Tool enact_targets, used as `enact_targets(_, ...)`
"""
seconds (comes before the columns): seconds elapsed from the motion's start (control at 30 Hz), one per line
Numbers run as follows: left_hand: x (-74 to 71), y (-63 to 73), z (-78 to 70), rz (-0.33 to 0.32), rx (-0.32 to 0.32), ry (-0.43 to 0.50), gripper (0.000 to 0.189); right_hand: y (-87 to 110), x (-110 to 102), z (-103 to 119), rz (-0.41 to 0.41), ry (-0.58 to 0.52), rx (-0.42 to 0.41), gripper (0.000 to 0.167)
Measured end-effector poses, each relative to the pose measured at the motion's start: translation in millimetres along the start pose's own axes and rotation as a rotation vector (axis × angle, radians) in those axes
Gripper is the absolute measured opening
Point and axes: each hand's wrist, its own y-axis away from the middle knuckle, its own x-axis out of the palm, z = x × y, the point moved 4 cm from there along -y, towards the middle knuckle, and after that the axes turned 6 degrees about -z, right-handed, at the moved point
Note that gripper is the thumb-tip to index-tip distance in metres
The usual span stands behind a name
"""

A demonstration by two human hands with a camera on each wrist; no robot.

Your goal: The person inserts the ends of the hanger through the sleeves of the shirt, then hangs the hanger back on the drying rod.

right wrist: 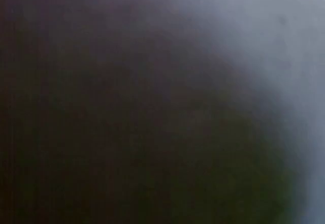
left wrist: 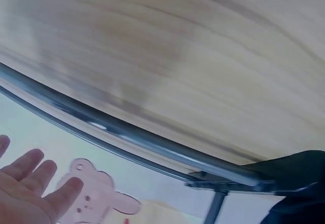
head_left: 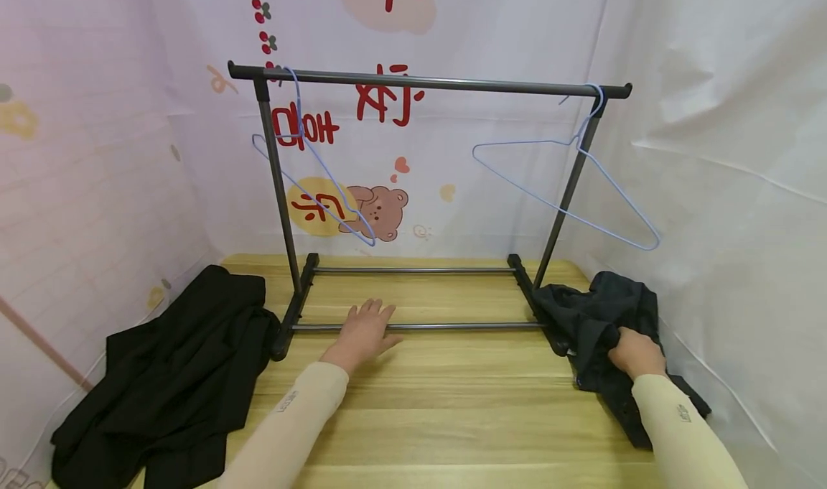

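A dark, crumpled garment [head_left: 614, 309] lies at the right end of the table, against the rack's right foot. My right hand [head_left: 636, 352] grips a fold of it with curled fingers. In the right wrist view a dark blur fills most of the picture, so no detail shows there. My left hand [head_left: 365, 334] is near the front lower bar [head_left: 452, 326] of the black clothes rack, its fingers spread and holding nothing. In the left wrist view, the spread fingers [left wrist: 66, 196] appear at the lower left, below the bar.
A blue wire hanger [head_left: 323, 169] hangs at the left of the rack's top rail [head_left: 413, 81]; another blue hanger [head_left: 562, 205] hangs at the right. A black garment [head_left: 174, 381] lies heaped on the left of the wooden table [head_left: 452, 417]. White printed curtains [head_left: 730, 151] enclose the table.
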Motion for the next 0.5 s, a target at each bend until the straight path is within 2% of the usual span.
enact_targets(0.1,1.2,-3.7,-11.9,0.019,0.037,-0.016,0.069,1.8,-14.0,1.4,-0.121,-0.036,-0.051,0.048)
enact_targets(0.23,-0.8,-7.2,-22.9,0.019,0.067,-0.024,0.069,3.9,-40.2,14.8,-0.269,-0.079,-0.146,0.045)
enact_targets(0.37,-1.8,-9.7,-28.4,0.016,0.083,-0.016,0.07,3.7,-60.6,44.2,-0.296,-0.099,-0.203,0.053)
enact_targets(0.5,-0.7,-11.8,-31.9,0.009,0.101,-0.018,0.073,6.0,-69.4,85.8,-0.341,-0.131,-0.254,0.031)
